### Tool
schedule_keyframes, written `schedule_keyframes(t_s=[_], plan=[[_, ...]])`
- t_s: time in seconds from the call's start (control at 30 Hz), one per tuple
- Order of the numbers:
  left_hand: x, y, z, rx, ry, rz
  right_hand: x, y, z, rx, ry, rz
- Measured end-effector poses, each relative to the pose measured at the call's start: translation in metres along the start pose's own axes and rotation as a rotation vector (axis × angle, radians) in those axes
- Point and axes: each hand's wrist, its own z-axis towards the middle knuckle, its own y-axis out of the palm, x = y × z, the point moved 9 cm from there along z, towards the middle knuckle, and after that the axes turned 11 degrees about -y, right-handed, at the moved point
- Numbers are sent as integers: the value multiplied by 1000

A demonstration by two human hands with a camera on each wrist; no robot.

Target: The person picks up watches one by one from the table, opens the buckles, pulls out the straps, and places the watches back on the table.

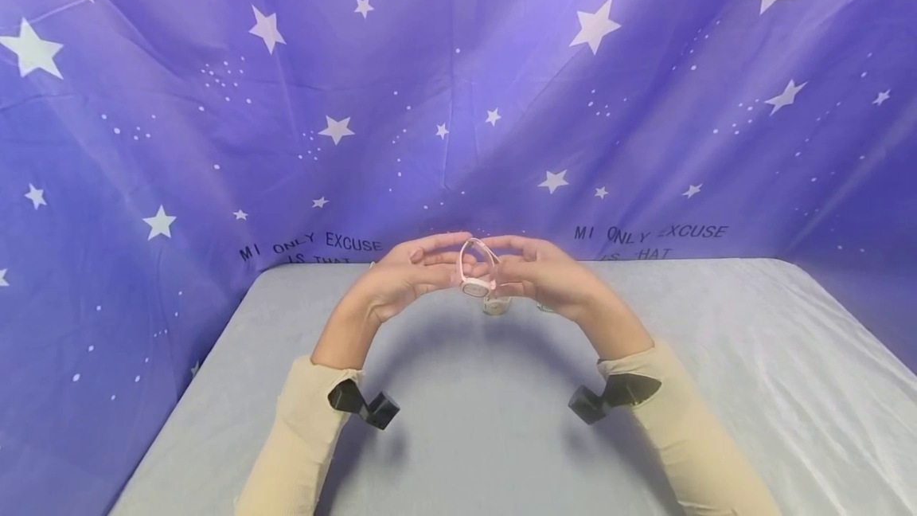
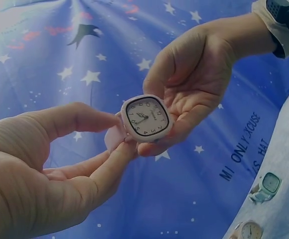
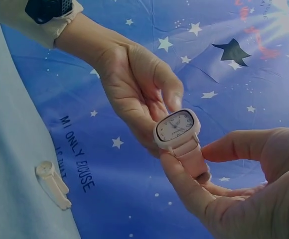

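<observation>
A pink wristwatch (image 1: pixel 474 287) with a rounded-square white dial is held up above the table, its strap bent into a loop. My left hand (image 1: pixel 408 273) pinches one side of it between thumb and fingers. From the other side my right hand (image 1: pixel 548 277) grips the strap with its thumb and fingers. The left wrist view shows the dial (image 2: pixel 147 117) facing that camera, between the two hands. In the right wrist view the pink strap (image 3: pixel 190 158) runs down from the case into the right fingers.
A cream-coloured watch (image 1: pixel 496 306) and a mint green watch (image 2: pixel 270 183) lie on the light grey table cloth (image 1: pixel 487 436) behind the hands. In the right wrist view a pale watch (image 3: pixel 53 184) lies on the cloth. A purple star-printed curtain (image 1: pixel 458 70) hangs behind the table.
</observation>
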Motion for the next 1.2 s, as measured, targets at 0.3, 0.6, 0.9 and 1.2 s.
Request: schedule_keyframes(t_s=[0.3, 0.6, 0.9, 1.2], plan=[[3, -1, -1, 19, -3, -47, -2, -1, 1, 42, -15, 29], [2, -3, 1, 56, 6, -32, -9, 1, -2, 23, -40, 50], [1, -5, 0, 64, 7, -29, -9, 3, -2, 2, -56, 46], [7, -5, -1, 62, 72, 13, -16, 2, -2, 28, -114, -32]])
